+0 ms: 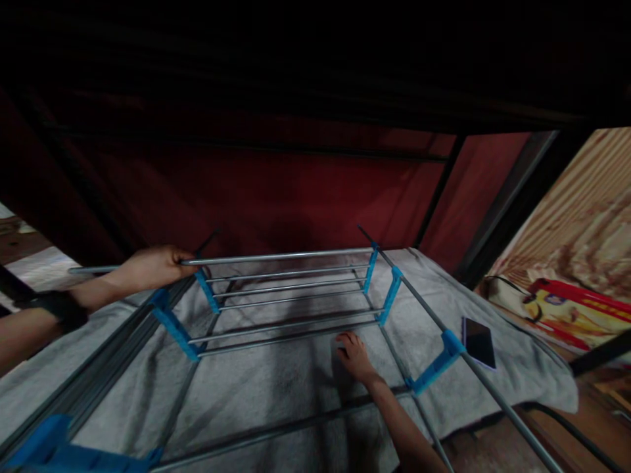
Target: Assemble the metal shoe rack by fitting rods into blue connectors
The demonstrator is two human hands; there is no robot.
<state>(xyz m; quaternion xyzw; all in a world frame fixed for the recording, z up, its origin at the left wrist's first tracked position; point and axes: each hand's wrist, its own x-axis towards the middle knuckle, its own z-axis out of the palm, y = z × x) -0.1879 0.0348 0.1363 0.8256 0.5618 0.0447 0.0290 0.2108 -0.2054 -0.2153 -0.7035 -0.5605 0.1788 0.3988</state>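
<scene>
Rack (290,302) is lying on the towel (517,368), rods running left-right; left hand (155,266) is gripping the top rod (276,257) at its left end; right hand (353,356) is pressing flat, fingers spread, below the shelf.

Readable text: none in this dim view.
Phone (479,341), right edge of the grey blanket (522,368): dark screen, no writing legible.
Printed cloth (572,289), far right: coloured picture only, no letters legible.
</scene>
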